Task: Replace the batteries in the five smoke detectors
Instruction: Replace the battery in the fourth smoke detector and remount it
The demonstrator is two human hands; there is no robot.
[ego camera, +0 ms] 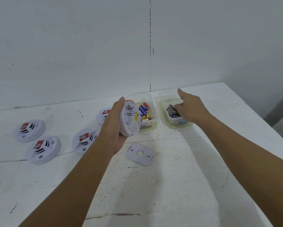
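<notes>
From the head camera we see our left hand (116, 128) raised over the white surface (170, 185), its fingers and thumb curled round the rim of one smoke detector (131, 119), held on edge with its open back turned to the right. The mounting plate (140, 154) that appears to belong to it lies flat on the surface just below. Four more smoke detectors lie face up to the left: one far left (29, 131), one nearer us (43, 149), one in the middle (85, 140), and one (103, 114) partly hidden behind our left hand.

Our right hand (190, 108) reaches into the right-hand container (175, 112), where dark batteries (172, 110) lie. The forefinger points up and away while the other fingers dip among the batteries; we cannot tell whether they pinch one. The left-hand container (144, 112) holds blue, yellow and red batteries (144, 110).

We judge we are on the first detector, with its back off. Which container holds the fresh cells we cannot say, so the hand may be dropping a spent cell or fetching a new one. Next, a fresh battery must go into the held detector's compartment with its poles the right way, and then the plate goes back on.
</notes>
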